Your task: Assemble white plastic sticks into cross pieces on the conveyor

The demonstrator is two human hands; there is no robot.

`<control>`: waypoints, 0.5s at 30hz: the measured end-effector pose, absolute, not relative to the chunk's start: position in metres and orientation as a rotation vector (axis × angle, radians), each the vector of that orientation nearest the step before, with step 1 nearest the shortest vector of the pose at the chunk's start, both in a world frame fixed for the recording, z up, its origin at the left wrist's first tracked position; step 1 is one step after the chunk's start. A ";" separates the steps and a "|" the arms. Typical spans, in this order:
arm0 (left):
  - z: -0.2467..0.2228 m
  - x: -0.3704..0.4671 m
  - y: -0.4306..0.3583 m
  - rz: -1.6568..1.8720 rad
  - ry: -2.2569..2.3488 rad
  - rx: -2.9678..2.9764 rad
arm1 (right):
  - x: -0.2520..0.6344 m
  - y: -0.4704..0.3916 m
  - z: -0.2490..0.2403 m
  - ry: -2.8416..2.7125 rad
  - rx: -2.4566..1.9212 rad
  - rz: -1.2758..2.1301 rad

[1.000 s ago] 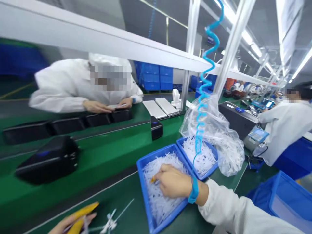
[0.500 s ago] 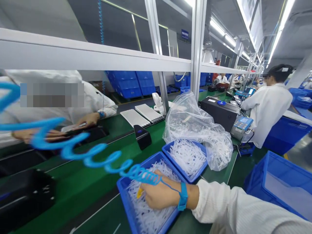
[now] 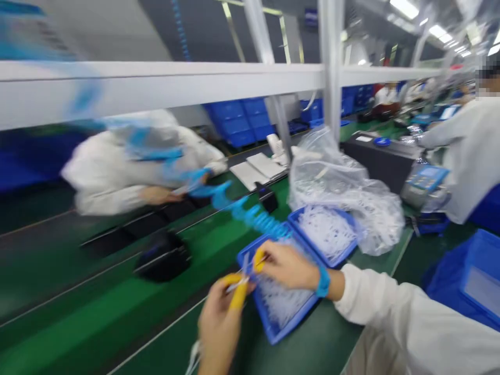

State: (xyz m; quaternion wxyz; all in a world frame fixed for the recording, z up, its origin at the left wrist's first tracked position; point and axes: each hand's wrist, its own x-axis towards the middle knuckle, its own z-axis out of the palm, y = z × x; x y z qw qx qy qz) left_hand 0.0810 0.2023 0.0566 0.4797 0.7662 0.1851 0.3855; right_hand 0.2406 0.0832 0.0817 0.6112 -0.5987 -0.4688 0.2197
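My left hand (image 3: 222,317) is closed around a pair of yellow-handled scissors (image 3: 239,292), blurred, with their metal blades pointing up and away. Close to the blade tips, my right hand (image 3: 289,264) pinches a small yellow loop-shaped piece (image 3: 258,260), whose exact kind I cannot make out. That hand is above a blue tray (image 3: 269,336) holding many thin white plastic strips (image 3: 283,304). My right wrist wears a blue wrist strap (image 3: 323,281) with a blue coiled cord (image 3: 250,213) running up to the left.
A second blue tray (image 3: 353,245) of white strips adjoins the first, beside a clear plastic bag (image 3: 344,192) of more strips. Black parts (image 3: 164,258) lie on the green belt (image 3: 211,247). Across it sits a co-worker (image 3: 128,172). A blue bin (image 3: 464,276) stands to the right.
My left hand has come into view with the scissors. My right hand has lifted from the white strips with the yellow piece. The view has shifted, and the black part has moved along the belt.
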 end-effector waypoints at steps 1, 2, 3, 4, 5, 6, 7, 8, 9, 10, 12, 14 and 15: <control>0.053 0.090 0.198 0.937 0.499 1.705 | 0.241 0.081 0.083 -1.042 -1.338 0.529; 0.050 0.099 0.195 0.928 0.525 1.680 | 0.242 0.080 0.083 -1.008 -1.295 0.557; 0.046 0.108 0.195 0.935 0.548 1.681 | 0.244 0.080 0.082 -0.959 -1.261 0.575; 0.042 0.116 0.195 0.932 0.566 1.669 | 0.246 0.080 0.081 -0.880 -1.220 0.582; 0.039 0.121 0.195 0.910 0.559 1.612 | 0.248 0.080 0.080 -0.832 -1.195 0.590; 0.036 0.125 0.195 0.924 0.552 1.565 | 0.249 0.079 0.079 -0.811 -1.178 0.601; 0.033 0.126 0.194 0.948 0.546 1.526 | 0.248 0.077 0.079 -0.807 -1.172 0.609; 0.030 0.126 0.193 0.969 0.539 1.493 | 0.248 0.075 0.079 -0.821 -1.180 0.616; 0.029 0.124 0.192 0.989 0.535 1.475 | 0.246 0.073 0.080 -0.844 -1.196 0.618; 0.027 0.122 0.191 0.996 0.533 1.465 | 0.245 0.071 0.081 -0.868 -1.218 0.617; 0.027 0.117 0.190 0.971 0.533 1.453 | 0.242 0.068 0.084 -0.899 -1.259 0.607; 0.031 0.114 0.188 0.944 0.540 1.412 | 0.241 0.066 0.087 -0.912 -1.281 0.595; 0.034 0.113 0.186 0.935 0.544 1.379 | 0.241 0.066 0.088 -0.914 -1.289 0.590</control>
